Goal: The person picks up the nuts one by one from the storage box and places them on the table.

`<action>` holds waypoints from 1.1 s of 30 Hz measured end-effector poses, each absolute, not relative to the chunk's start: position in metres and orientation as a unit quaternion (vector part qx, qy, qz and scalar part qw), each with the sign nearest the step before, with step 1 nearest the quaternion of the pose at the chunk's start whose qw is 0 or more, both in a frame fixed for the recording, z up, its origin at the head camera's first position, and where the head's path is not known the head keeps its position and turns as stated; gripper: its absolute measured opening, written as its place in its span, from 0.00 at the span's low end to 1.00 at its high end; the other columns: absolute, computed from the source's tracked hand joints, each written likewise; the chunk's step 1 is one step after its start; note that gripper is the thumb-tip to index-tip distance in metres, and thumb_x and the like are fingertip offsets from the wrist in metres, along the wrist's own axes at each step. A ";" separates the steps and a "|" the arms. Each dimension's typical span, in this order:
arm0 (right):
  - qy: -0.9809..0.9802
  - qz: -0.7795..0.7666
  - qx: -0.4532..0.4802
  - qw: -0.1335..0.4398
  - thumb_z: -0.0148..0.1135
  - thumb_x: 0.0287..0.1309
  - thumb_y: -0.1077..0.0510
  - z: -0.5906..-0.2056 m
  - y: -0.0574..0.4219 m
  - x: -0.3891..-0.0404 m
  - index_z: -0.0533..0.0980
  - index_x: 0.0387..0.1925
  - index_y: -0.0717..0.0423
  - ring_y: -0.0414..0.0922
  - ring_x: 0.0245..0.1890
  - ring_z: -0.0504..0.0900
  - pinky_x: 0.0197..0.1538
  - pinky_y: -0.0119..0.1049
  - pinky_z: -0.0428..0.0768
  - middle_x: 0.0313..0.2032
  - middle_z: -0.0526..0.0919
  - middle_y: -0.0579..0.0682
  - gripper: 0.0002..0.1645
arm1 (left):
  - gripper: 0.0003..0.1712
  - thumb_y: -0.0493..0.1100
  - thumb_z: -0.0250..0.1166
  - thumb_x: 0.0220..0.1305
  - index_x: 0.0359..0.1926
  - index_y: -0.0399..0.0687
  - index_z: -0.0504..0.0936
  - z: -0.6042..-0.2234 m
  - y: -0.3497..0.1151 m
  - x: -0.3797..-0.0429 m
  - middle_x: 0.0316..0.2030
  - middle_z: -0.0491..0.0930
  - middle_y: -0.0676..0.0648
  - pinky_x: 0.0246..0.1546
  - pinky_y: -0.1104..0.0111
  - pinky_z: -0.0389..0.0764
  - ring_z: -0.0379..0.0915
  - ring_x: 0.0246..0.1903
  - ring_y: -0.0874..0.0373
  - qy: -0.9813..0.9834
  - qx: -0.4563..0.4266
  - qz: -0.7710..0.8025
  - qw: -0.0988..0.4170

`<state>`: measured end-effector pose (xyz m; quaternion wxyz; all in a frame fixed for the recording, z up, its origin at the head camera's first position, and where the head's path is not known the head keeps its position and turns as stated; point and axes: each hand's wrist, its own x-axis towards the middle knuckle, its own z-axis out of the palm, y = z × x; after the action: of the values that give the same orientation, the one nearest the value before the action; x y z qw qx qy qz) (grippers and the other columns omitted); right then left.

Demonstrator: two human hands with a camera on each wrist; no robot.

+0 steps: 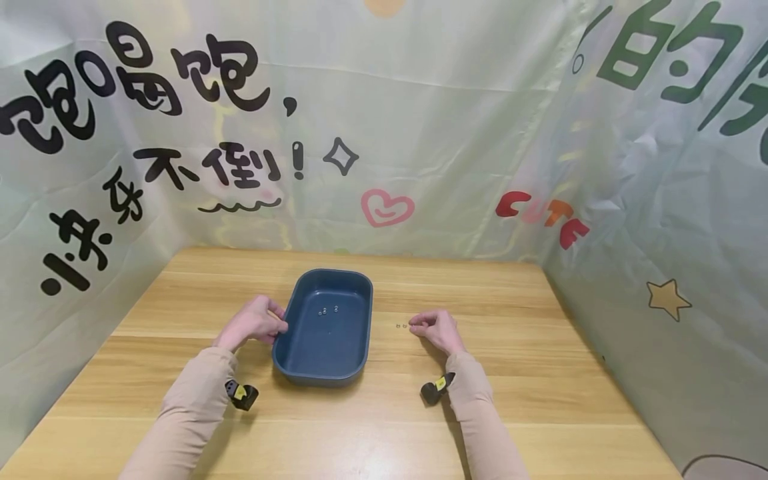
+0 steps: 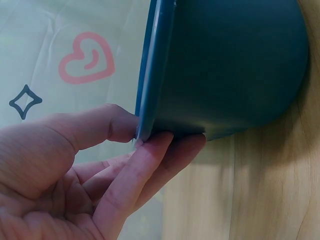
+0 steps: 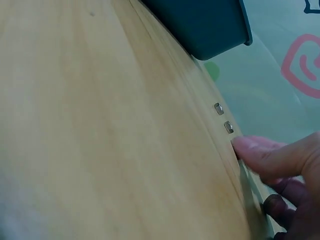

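Note:
A dark blue rectangular tray sits on the wooden table. My left hand pinches its left rim; in the left wrist view the thumb is at the lip and the fingers lie against the outer wall. Several small metal nuts lie inside the tray. To its right, my right hand is low over the table, thumb and fingertips pinched together at a small nut, mostly hidden by them. Two more nuts, a nearer one and a farther one, lie in a row beside the fingertips.
The wooden table extends around the tray and both hands. Printed cloth hangs behind the table and along both sides. A small black camera is worn on each wrist, the left one and the right one.

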<state>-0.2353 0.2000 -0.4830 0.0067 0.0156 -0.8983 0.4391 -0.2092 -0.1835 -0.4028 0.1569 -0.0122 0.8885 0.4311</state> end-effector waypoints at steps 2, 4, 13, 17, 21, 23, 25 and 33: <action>-0.892 0.453 0.011 0.007 0.73 0.54 0.60 -0.483 0.200 -0.235 0.88 0.38 0.54 0.43 0.40 0.80 0.50 0.39 0.78 0.40 0.89 0.51 0.09 | 0.18 0.29 0.65 0.54 0.46 0.24 0.75 -0.403 -0.183 -0.209 0.29 0.81 0.40 0.31 0.65 0.90 0.79 0.26 0.59 0.888 -0.011 0.432 0.157; -0.884 0.468 0.004 0.009 0.73 0.54 0.60 -0.483 0.199 -0.235 0.87 0.41 0.54 0.40 0.37 0.77 0.47 0.34 0.76 0.34 0.86 0.46 0.11 | 0.18 0.29 0.64 0.54 0.46 0.24 0.75 -0.403 -0.184 -0.209 0.28 0.81 0.40 0.31 0.65 0.91 0.79 0.26 0.59 0.887 -0.010 0.433 0.158; -0.872 0.479 0.083 0.059 0.66 0.62 0.61 -0.447 0.185 -0.237 0.84 0.45 0.64 0.39 0.33 0.72 0.39 0.29 0.70 0.30 0.80 0.50 0.13 | 0.19 0.30 0.64 0.53 0.47 0.24 0.75 -0.402 -0.184 -0.207 0.29 0.81 0.40 0.32 0.64 0.91 0.79 0.25 0.59 0.886 -0.009 0.436 0.159; -0.892 0.426 0.139 0.060 0.66 0.63 0.59 -0.417 0.168 -0.240 0.85 0.44 0.60 0.44 0.36 0.78 0.37 0.32 0.75 0.36 0.87 0.55 0.11 | 0.19 0.30 0.64 0.53 0.47 0.24 0.75 -0.401 -0.184 -0.207 0.29 0.81 0.40 0.32 0.64 0.91 0.79 0.25 0.59 0.887 -0.009 0.434 0.159; -0.907 0.383 0.171 0.042 0.65 0.63 0.58 -0.390 0.147 -0.244 0.85 0.43 0.59 0.46 0.35 0.81 0.36 0.33 0.79 0.39 0.89 0.55 0.11 | 0.19 0.30 0.64 0.54 0.47 0.24 0.75 -0.401 -0.184 -0.207 0.29 0.81 0.39 0.32 0.64 0.91 0.80 0.25 0.59 0.888 -0.009 0.431 0.159; -0.912 0.366 0.184 0.025 0.65 0.63 0.58 -0.380 0.136 -0.247 0.85 0.44 0.60 0.46 0.37 0.83 0.39 0.34 0.81 0.40 0.89 0.55 0.12 | 0.19 0.30 0.64 0.54 0.47 0.24 0.76 -0.401 -0.184 -0.207 0.30 0.82 0.39 0.32 0.64 0.91 0.80 0.26 0.59 0.888 -0.009 0.432 0.158; -0.916 0.353 0.193 0.005 0.64 0.63 0.57 -0.371 0.126 -0.249 0.85 0.46 0.60 0.47 0.39 0.85 0.42 0.35 0.83 0.41 0.89 0.55 0.13 | 0.19 0.30 0.65 0.54 0.47 0.24 0.76 -0.401 -0.184 -0.207 0.30 0.82 0.39 0.32 0.64 0.91 0.80 0.25 0.59 0.887 -0.008 0.434 0.157; -0.933 0.303 0.193 -0.036 0.66 0.63 0.56 -0.352 0.094 -0.259 0.85 0.43 0.57 0.48 0.42 0.86 0.48 0.39 0.85 0.42 0.90 0.53 0.11 | 0.18 0.30 0.65 0.54 0.45 0.25 0.76 -0.401 -0.184 -0.207 0.28 0.81 0.41 0.30 0.65 0.90 0.80 0.25 0.60 0.887 -0.008 0.435 0.156</action>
<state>-0.2592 0.0941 -0.3521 -0.0358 0.1931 -0.9326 0.3027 -0.2070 -0.1845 -0.4013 0.1559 -0.0079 0.8867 0.4351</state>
